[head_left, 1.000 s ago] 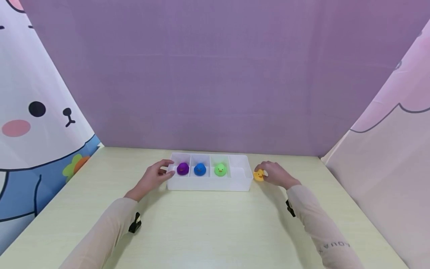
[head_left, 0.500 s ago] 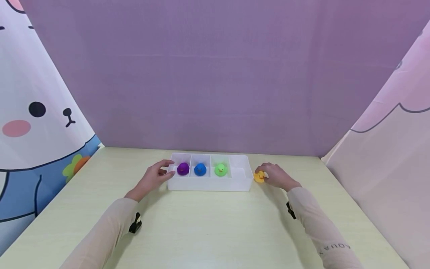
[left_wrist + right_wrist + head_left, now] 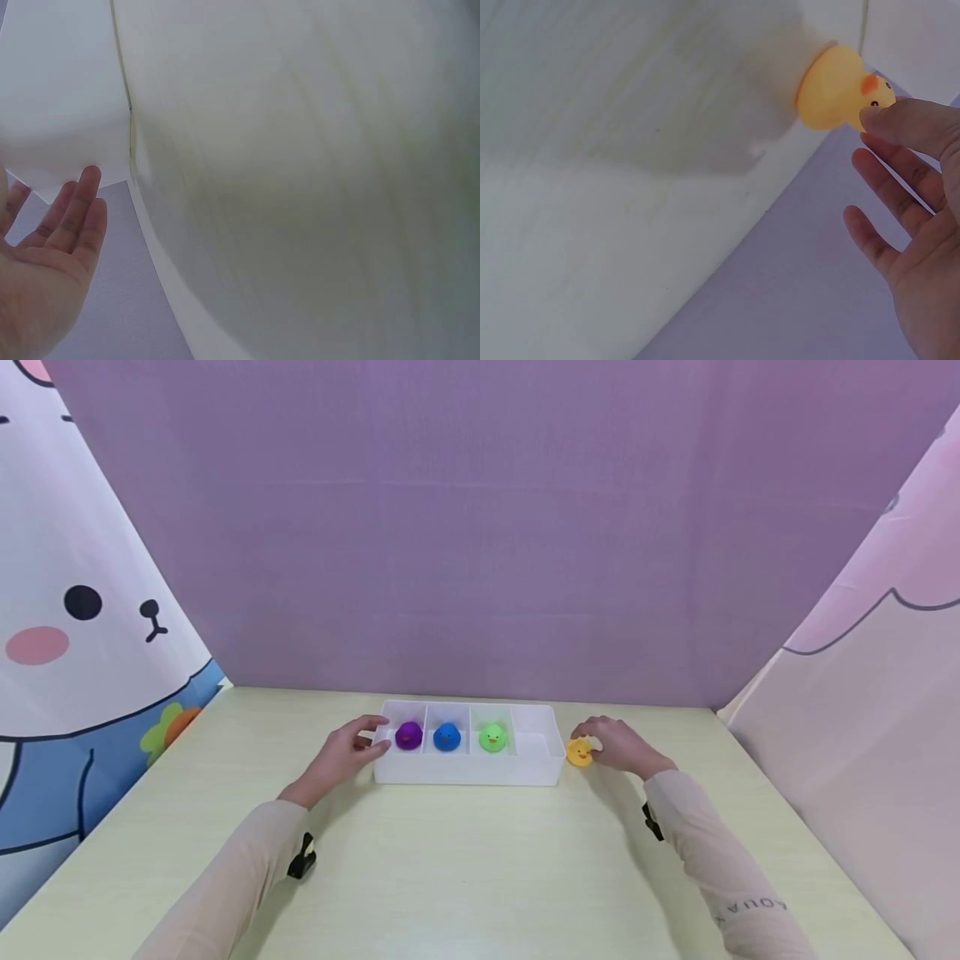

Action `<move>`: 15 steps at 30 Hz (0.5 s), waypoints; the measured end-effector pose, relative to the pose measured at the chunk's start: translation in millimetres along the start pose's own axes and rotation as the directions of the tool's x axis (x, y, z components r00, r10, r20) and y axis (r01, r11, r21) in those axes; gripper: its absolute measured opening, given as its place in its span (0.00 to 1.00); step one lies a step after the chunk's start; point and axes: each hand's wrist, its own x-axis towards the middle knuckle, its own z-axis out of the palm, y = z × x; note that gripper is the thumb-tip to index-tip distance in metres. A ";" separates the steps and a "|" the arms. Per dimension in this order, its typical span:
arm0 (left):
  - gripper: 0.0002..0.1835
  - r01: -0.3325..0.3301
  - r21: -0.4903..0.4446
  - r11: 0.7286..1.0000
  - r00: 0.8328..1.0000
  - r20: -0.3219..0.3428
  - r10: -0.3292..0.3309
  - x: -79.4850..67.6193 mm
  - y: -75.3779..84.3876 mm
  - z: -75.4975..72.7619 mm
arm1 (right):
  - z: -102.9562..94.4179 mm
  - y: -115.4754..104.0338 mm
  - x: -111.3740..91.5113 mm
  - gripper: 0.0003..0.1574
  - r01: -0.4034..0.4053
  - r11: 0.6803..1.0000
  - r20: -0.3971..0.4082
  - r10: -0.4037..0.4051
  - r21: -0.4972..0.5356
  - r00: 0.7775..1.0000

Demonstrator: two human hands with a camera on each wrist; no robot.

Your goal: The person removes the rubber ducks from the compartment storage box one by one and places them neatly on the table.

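Pinched yellow rubber-looking toy duck [image 3: 579, 752] by the head in right grip [image 3: 619, 746], just right of long white plastic compartment box [image 3: 465, 771]. Rested left grip [image 3: 343, 760], fingers apart, at box's opposite end.

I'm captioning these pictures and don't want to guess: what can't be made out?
Left wrist view: part of the left grip, cut off by the left edge.
Left wrist view: the inside of the box, hidden by its walls.
Right wrist view: part of the yellow duck, behind the thumb of the right grip.
Head view: fine detail on the blue duck, too small.
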 end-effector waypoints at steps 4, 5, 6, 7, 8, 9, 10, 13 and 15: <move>0.24 0.003 0.000 1.000 1.000 0.003 -0.003 -0.2 0.6 -0.7 | -6.1 0.8 3.2 0.24 -0.001 1.000 0.007 0.001 -0.003 1.000; 0.24 0.002 0.000 1.000 1.000 0.003 -0.002 -0.2 0.4 -0.8 | -7.6 1.1 4.2 0.24 0.005 1.000 0.003 -0.005 -0.006 1.000; 0.23 0.001 -0.001 1.000 1.000 0.002 -0.001 -0.2 0.1 -0.8 | -9.0 1.7 5.4 0.24 0.016 1.000 -0.003 -0.016 -0.010 1.000; 0.23 -0.001 -0.003 1.000 1.000 0.000 0.001 -0.2 -0.2 -0.7 | -10.5 2.0 6.4 0.24 0.026 1.000 -0.010 -0.026 -0.017 1.000; 0.23 -0.003 -0.006 1.000 1.000 -0.002 0.003 -0.2 -0.6 -0.6 | -12.0 2.3 7.6 0.23 0.028 0.999 -0.017 -0.029 -0.020 0.999; 0.23 -0.007 -0.011 1.000 1.000 -0.004 0.007 -0.1 -1.0 -0.4 | -13.7 2.2 8.7 0.23 0.029 0.999 -0.022 -0.029 -0.019 0.999; 0.23 -0.011 -0.014 1.000 1.000 -0.005 0.011 0.0 -1.3 -0.3 | -15.8 1.5 9.7 0.23 0.024 1.000 -0.025 -0.024 -0.011 0.999; 0.23 -0.019 -0.022 1.000 1.000 -0.007 0.019 0.1 -2.1 0.2 | -21.6 -0.8 12.3 0.23 0.016 1.000 -0.034 -0.016 -0.006 0.999; 0.23 -0.021 -0.022 1.000 1.000 -0.007 0.021 0.0 -2.1 0.3 | -25.1 -2.5 13.9 0.23 0.022 1.000 -0.041 -0.022 -0.006 0.999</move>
